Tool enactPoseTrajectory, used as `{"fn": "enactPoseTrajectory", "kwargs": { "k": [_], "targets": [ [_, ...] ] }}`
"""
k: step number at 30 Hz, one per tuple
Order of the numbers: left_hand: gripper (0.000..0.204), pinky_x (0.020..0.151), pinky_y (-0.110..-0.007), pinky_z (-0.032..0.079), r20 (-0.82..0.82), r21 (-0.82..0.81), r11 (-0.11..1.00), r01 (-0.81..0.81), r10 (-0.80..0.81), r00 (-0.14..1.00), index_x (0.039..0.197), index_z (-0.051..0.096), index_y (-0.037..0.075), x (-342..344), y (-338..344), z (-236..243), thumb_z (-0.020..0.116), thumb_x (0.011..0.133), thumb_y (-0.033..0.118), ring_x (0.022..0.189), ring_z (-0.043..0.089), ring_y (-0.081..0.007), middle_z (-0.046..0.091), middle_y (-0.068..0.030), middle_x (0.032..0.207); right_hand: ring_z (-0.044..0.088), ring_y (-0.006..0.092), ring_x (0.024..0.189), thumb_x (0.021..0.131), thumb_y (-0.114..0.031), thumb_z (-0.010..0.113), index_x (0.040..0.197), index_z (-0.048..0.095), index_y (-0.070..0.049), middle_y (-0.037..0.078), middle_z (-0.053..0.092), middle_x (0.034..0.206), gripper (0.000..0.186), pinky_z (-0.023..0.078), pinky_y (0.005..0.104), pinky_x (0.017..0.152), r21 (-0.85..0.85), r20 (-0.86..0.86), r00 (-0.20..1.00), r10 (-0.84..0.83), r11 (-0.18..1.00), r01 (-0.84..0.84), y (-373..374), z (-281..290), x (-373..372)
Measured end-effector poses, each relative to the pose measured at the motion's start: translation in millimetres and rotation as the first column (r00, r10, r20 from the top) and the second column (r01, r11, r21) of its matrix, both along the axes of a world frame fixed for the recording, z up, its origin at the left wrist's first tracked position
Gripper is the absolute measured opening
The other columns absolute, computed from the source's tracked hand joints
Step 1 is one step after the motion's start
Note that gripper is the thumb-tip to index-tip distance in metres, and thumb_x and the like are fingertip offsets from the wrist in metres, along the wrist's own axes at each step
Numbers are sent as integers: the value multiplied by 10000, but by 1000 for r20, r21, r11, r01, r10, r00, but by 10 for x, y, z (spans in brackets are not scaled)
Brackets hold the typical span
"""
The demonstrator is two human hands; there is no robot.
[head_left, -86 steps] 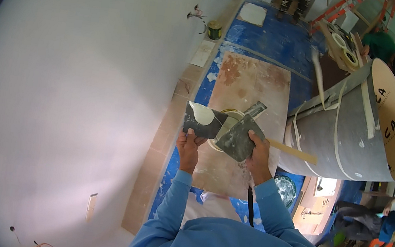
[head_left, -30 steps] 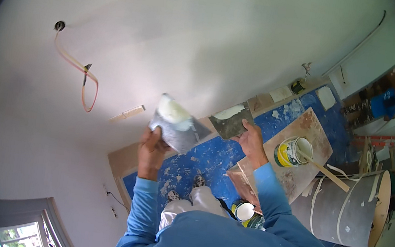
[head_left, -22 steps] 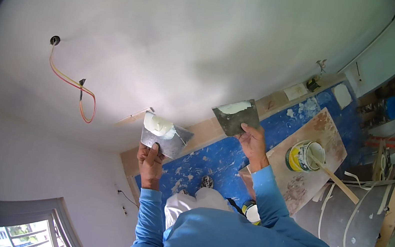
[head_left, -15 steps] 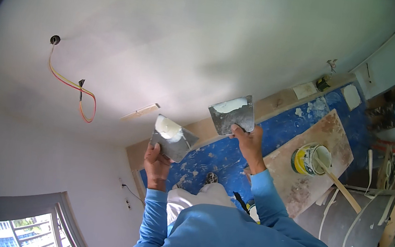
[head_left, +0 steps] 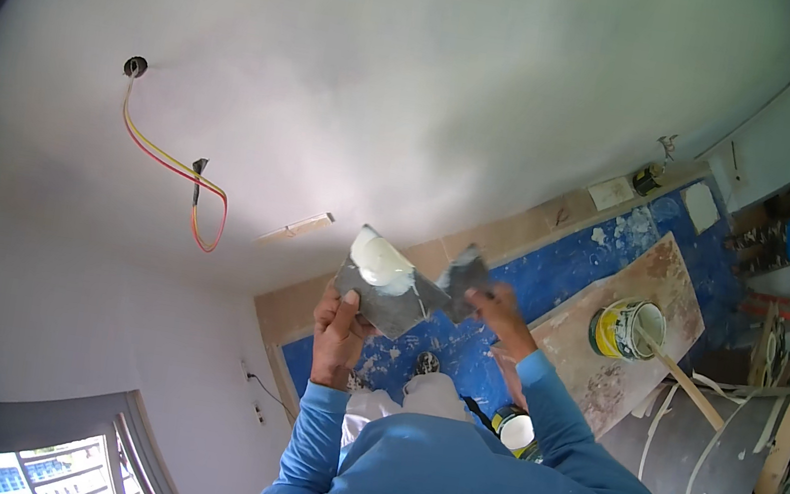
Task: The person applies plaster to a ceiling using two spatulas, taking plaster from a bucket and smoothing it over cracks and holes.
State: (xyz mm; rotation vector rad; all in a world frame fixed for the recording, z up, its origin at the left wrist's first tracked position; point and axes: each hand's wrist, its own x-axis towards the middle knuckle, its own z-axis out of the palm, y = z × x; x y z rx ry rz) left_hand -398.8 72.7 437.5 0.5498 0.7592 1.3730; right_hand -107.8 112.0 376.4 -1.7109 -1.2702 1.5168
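Observation:
My left hand point(head_left: 338, 338) grips a wide flat putty knife point(head_left: 388, 311), thumb on top of its grey metal blade. A thick heap of white putty point(head_left: 380, 262) lies toward the blade's far corner. In my right hand point(head_left: 503, 320) is a second putty knife point(head_left: 463, 284), slightly smeared by motion and turned steeply. Its blade is close beside the right edge of the left blade; whether the two touch, I cannot tell. Both knives are held in the air in front of the white wall point(head_left: 499, 80).
Two loose wires point(head_left: 165, 158) hang out of the wall at left. On a stained board point(head_left: 679, 272) at right stands a bucket point(head_left: 611, 331) with a wooden stick point(head_left: 688, 389). Nearby lies a big grey drum point(head_left: 718, 464). Blue sheeting point(head_left: 554, 261) covers the floor. A tub point(head_left: 517, 432) sits by my legs.
My right hand has tilted its putty knife and brought it down and left, beside the left one. The left knife has moved slightly right, and the view has shifted a little.

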Motion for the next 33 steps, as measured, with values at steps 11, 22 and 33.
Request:
{"fn": "enactPoseTrajectory", "kwargs": {
  "k": [11,22,33],
  "targets": [
    [319,753,-371,596,-101,-1,994,-106,105,989,1288,577,92,-364,-3,-459,595,981,177,938,708,-230,684,-82,1140,702,248,935,870,-86,663,1148,621,19,115,703,1076,301,563,371,869,-328,-866,193,-462,815,478,-301,353,-608],
    [313,827,-342,583,-359,194,976,-96,162,919,1240,617,34,-499,80,-332,599,1000,233,988,661,-165,682,-68,1112,709,239,939,866,-7,649,1122,608,60,152,692,1057,267,603,351,806,-178,-904,309,-295,918,354,-375,820,-1301],
    [474,798,-374,538,-882,453,827,331,362,302,1223,637,26,-985,206,-56,509,812,-172,890,694,-365,688,-233,1042,657,248,1083,890,-35,676,1255,577,6,115,667,1176,380,540,411,955,-133,-974,147,-170,964,230,-130,480,-1733]
  ]
}}
